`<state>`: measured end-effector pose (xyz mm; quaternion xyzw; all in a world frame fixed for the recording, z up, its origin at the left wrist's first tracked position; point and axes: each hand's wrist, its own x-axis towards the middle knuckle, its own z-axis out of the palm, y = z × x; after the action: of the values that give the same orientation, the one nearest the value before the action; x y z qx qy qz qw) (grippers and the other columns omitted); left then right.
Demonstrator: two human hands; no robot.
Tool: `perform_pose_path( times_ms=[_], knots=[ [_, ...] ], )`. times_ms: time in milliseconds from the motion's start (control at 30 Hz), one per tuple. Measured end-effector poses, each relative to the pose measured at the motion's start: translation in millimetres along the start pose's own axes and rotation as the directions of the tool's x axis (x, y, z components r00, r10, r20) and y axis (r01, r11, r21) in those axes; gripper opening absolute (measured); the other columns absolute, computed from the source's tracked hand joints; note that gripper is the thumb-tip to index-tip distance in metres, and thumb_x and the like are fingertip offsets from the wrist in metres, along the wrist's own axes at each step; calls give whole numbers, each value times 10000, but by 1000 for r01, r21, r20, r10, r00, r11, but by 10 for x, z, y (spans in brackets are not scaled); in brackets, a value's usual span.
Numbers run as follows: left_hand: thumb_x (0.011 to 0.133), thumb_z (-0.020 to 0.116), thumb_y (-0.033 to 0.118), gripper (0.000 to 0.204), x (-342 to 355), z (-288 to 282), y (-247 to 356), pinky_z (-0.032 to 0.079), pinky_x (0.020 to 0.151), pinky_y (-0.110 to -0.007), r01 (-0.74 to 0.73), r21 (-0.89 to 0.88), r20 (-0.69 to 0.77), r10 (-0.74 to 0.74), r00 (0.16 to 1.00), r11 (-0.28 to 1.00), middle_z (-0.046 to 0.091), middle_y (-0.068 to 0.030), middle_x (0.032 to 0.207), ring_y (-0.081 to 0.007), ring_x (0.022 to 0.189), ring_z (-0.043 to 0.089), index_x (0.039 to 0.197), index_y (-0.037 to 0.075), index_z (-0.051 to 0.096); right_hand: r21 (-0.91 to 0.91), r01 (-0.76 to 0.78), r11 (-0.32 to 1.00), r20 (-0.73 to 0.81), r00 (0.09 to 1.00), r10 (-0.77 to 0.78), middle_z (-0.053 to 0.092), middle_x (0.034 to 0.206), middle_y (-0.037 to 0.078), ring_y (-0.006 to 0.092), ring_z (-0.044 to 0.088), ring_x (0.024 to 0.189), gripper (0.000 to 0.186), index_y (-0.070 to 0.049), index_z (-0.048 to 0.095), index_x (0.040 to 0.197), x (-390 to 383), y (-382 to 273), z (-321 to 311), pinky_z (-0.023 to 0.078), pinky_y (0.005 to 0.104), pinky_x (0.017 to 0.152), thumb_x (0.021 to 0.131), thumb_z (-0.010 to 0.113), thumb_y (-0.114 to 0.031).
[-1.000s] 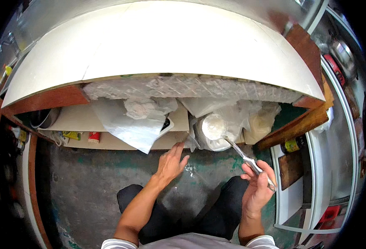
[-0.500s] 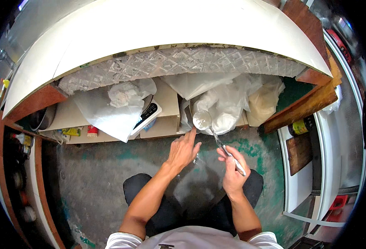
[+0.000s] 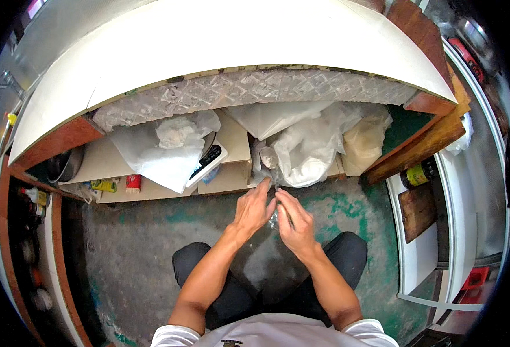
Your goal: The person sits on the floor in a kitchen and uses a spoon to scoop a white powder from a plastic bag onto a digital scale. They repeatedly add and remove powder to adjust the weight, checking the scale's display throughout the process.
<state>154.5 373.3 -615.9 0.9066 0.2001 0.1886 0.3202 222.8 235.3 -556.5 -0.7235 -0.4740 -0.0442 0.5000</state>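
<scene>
The ladle point(image 3: 268, 158) has its bowl just left of the white bag point(image 3: 306, 169); the right hand point(image 3: 296, 222) clamps its handle, presumably for reach, the left hand point(image 3: 252, 209) (gripping? I cannot tell) alongside.

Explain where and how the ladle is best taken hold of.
By its handle, probably, coming from the person's side: the ladle's round bowl lies farthest away, near the white bags, and its slim handle runs back toward the right hand. The hands hide most of the handle.
</scene>
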Motion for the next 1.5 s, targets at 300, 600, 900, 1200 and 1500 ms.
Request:
perform_pose_path(
  times_ms=[300,600,900,1200,1500],
  knots=[
    [887,719,233,686,-1,-21,2,550,907,-535,82,-23,30,-81,996,996,688,-317,1159,-498,1073,667,1463,-26,450,-24,-84,996,241,967,87,713,1272,212,365,721,1120,281,-9,718,1226,154,295,91,594,415,946,951,674,-47],
    [881,728,244,670,19,-38,-42,559,890,-534,58,51,50,-61,997,997,690,-312,1183,-479,1048,689,1435,-39,479,-49,-14,999,266,964,27,733,1243,187,349,718,1134,238,-34,734,1193,186,329,15,580,427,966,975,665,-98],
    [934,699,233,551,30,-60,35,564,891,-510,72,77,5,-73,997,994,707,-274,1199,-449,1060,700,1395,-19,534,37,65,997,108,992,-68,745,1196,215,335,757,1055,222,-5,728,1156,78,100,-313,609,380,900,937,694,1],
    [942,709,250,499,-6,5,14,571,853,-496,47,22,-50,-46,998,999,733,-244,1089,-426,1002,721,1374,43,568,310,-171,935,-101,972,211,742,1209,233,286,742,1104,227,55,693,1163,-202,-1,-743,586,356,926,959,598,83],
    [941,709,211,479,-34,-32,34,574,877,-484,37,6,-52,-37,998,999,718,-258,1178,-431,1039,710,1352,2,580,196,-134,971,-139,977,163,740,1182,248,312,745,1104,236,61,689,1167,-230,69,-671,578,362,938,953,594,92]
  ],
)
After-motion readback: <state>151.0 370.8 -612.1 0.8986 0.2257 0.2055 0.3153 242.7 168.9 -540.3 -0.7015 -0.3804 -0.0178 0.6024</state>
